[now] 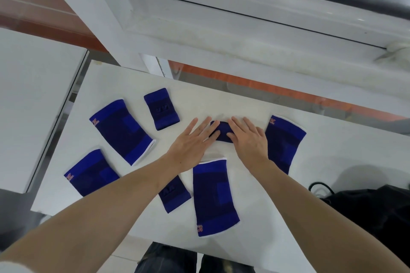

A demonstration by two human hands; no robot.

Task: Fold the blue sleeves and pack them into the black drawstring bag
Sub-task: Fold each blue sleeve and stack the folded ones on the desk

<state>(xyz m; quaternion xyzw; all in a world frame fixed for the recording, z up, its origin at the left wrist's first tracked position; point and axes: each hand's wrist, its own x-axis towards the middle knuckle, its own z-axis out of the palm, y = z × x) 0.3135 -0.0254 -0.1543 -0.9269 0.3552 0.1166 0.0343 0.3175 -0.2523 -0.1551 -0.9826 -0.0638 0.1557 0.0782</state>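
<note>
**Both hands pressed flat on a small blue sleeve**

Nearest the person, a long blue sleeve lay flat at the worktop's front edge, a small one just left of it, partly under the left forearm. Another large sleeve sat at the near left. The black drawstring bag slumped at the near right corner. Mid-worktop, the left hand and right hand lay with straight fingers, palms down, on the small sleeve between them, gripping nothing. Another large sleeve lay just beside the right hand. Farther left sat a large sleeve and a small one.
</note>
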